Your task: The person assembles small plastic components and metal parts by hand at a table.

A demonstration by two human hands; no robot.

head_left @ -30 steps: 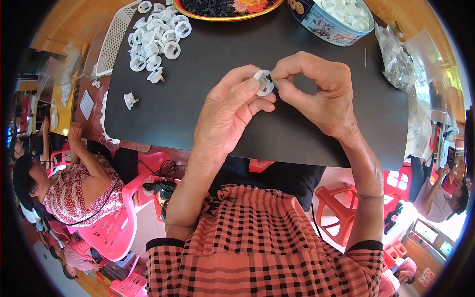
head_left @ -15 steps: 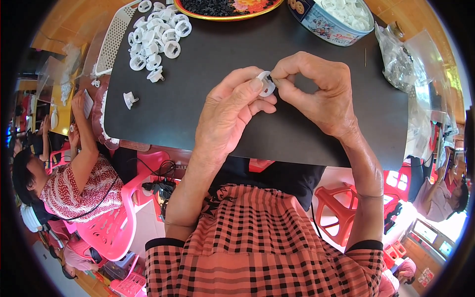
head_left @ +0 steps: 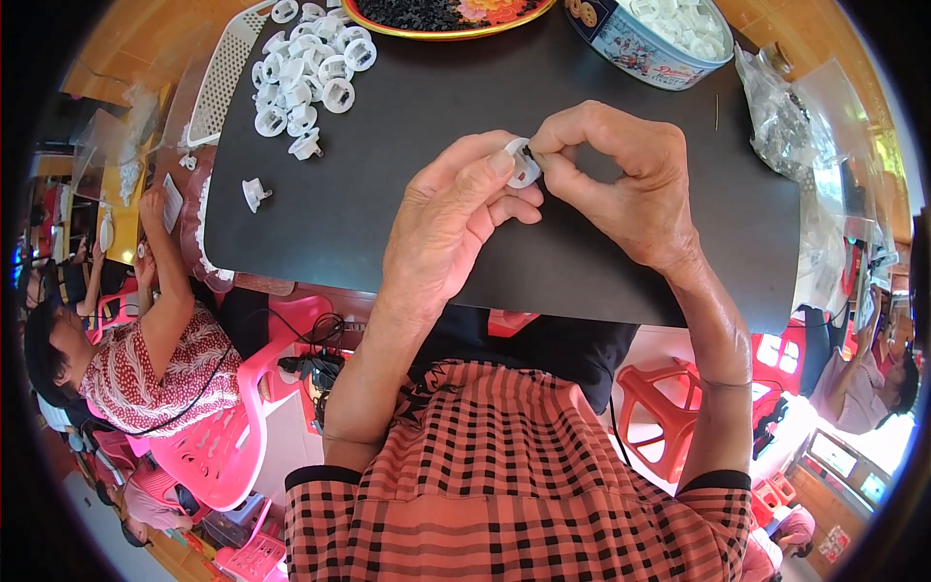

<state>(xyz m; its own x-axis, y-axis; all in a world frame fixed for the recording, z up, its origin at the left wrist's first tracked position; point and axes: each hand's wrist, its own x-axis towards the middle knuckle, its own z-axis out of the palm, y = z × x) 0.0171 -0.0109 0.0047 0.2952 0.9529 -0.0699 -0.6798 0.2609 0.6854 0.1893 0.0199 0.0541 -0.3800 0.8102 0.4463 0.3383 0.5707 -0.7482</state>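
Your left hand (head_left: 451, 228) and right hand (head_left: 626, 184) meet above the black board (head_left: 388, 194), both pinching one small white plastic ring (head_left: 522, 163). Your left thumb and forefinger close on its near side; your right fingertips, curled tight together, clamp its far edge. More white rings (head_left: 305, 73) lie heaped at the board's far left corner.

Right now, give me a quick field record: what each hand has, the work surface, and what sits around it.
left hand: fingertips pinch one side of a small white plastic ring
right hand: thumb and fingers pinch the same ring from the other side
surface: black mat
far left: pile of white rings, two loose ones nearer
far edge: tray of dark pieces, round tin of white parts
right: clear plastic bags
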